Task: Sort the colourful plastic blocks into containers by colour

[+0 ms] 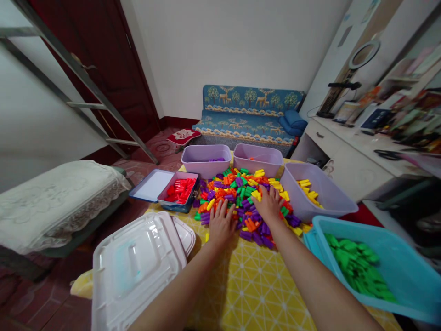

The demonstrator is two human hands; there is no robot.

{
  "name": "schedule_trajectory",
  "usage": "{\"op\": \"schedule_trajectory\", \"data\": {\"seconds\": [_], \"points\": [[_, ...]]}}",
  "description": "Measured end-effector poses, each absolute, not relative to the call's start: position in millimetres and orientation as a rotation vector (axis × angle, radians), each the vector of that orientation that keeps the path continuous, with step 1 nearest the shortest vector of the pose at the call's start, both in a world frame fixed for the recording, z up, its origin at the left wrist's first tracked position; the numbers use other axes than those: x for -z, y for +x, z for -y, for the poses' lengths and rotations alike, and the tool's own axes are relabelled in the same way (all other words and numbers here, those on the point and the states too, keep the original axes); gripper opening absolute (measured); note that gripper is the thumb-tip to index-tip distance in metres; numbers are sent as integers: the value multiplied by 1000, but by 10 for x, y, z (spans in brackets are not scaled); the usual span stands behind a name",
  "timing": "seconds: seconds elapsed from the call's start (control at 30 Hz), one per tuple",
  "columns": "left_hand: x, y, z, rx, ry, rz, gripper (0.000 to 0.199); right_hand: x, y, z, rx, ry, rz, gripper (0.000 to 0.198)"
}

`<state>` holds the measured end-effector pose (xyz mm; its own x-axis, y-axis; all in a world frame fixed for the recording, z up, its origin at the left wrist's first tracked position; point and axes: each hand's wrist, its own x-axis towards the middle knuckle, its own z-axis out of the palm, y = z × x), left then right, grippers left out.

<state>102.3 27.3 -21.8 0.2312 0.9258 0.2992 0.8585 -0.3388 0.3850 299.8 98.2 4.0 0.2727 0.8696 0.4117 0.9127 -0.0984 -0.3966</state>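
A mixed pile of plastic building blocks (240,193) in purple, orange, green and yellow covers the far half of the table. My left hand (223,224) rests on the near left side of the pile, palm down with fingers spread. On the right side of the pile, my right hand (269,204) reaches in with its fingers apart. A yellow block (257,195) lies between its thumb and index finger, seemingly touching them; a firm grip on it does not show. Whatever is under both palms is hidden.
Around the pile stand a tin (195,188) of red blocks, purple bins (206,163), (257,161) at the back, a purple bin (296,197) with yellow blocks, and a turquoise bin (406,271) with green ones. White lids (138,262) lie left, on the yellow tablecloth (255,289).
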Motion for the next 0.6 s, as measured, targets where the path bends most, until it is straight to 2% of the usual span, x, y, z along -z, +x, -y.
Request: {"op": "schedule_trajectory", "data": {"seconds": [0.17, 0.37, 0.6], "points": [[228, 1084, -387, -729, 2273, -1844, 55, 116, 3053, -461, 195, -1812, 1502, 54], [277, 1151, -409, -712, 2263, -1900, 54, 352, 2776, 254, 251, -1807, 1748, 66], [357, 1199, -453, -740, 2290, -2004, 51, 280, 2752, -152, 328, -2006, 1722, 51]]}}
